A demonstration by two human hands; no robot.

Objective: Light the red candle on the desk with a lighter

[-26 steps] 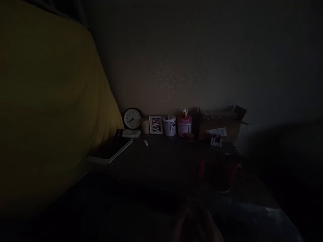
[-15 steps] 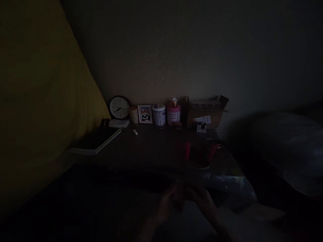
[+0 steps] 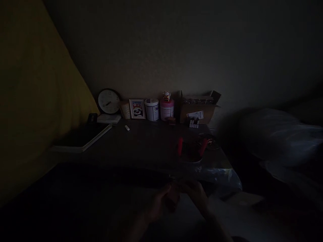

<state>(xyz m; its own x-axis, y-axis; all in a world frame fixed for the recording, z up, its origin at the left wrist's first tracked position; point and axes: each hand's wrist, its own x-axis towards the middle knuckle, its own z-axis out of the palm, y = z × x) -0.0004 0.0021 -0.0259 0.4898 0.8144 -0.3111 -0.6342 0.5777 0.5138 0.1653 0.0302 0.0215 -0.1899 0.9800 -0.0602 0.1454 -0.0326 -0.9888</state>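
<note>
Light poor, detail limited. I note left hand (image 3: pixel 156 203) closed round small reddish object (image 3: pixel 173 196), low in front of table (image 3: pixel 146 144), near its edge. Right hand (image 3: pixel 195 193) at object's upper end, fingers bent; firm grip or mere touch, I cannot tell. Beyond hands, on table: two red uprights (image 3: pixel 180 146). Against wall (image 3: pixel 151 50): round clock (image 3: pixel 108 101), framed panda picture (image 3: pixel 137 110), white tub (image 3: pixel 152 111), cat figurine (image 3: pixel 166 96) atop pink-lidded tub (image 3: pixel 167 109), open carton (image 3: pixel 207 113).
</note>
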